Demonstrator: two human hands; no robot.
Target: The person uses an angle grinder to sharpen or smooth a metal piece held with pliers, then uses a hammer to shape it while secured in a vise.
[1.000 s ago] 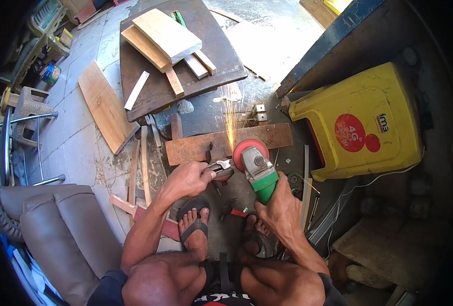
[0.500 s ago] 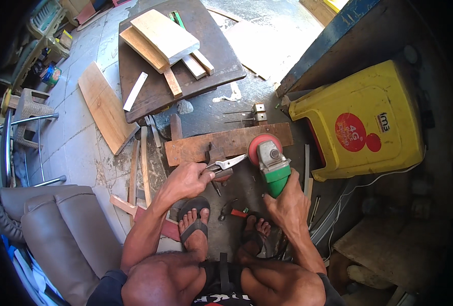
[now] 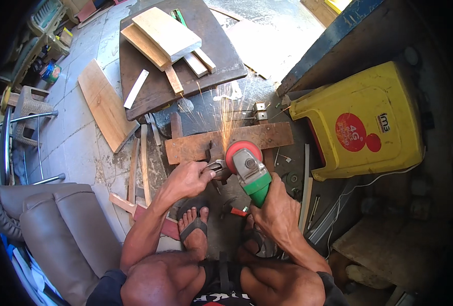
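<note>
My right hand (image 3: 276,209) is wrapped round the green body of an angle grinder (image 3: 255,184), whose grey head carries a red disc (image 3: 243,154). In my left hand (image 3: 186,179) is a silver shear blade (image 3: 217,167), gripped near its handle end. The disc meets the blade, and its edge covers the pointed tip. Orange sparks (image 3: 226,120) spray away from that contact toward the far side. Just behind lies a worn wooden plank (image 3: 191,149), with a dark metal part below it that my left hand and the blade partly hide.
Boards (image 3: 165,33) are stacked on a dark low table (image 3: 216,66) ahead. One long board (image 3: 101,107) leans at its left. A yellow plastic stool (image 3: 374,122) lies at right, near a white cord (image 3: 349,191). A red-handled tool (image 3: 238,211) sits between my sandalled feet.
My right hand has brought the grinder left and slightly nearer, onto the shear blade. Sparks now fly where none showed before. My left hand stays nearly still.
</note>
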